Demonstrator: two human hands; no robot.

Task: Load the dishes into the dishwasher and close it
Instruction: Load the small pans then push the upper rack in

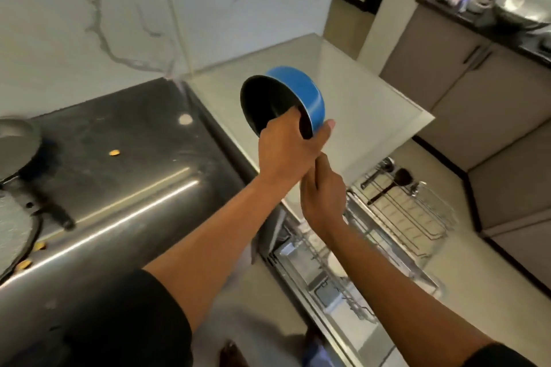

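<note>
Blue saucepan (pixel 293 98), black inside, is tipped on its side in the air, just above the left hand (pixel 287 149), whose fingers and thumb pinch its rim. Right hand (pixel 323 197), directly below the left, seems curled round the handle, which is hidden. Below both hands is the open dish rack (pixel 411 217).

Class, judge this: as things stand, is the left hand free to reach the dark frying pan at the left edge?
Probably not yet: the left hand grips the blue pot, so the frying pan must wait.
</note>
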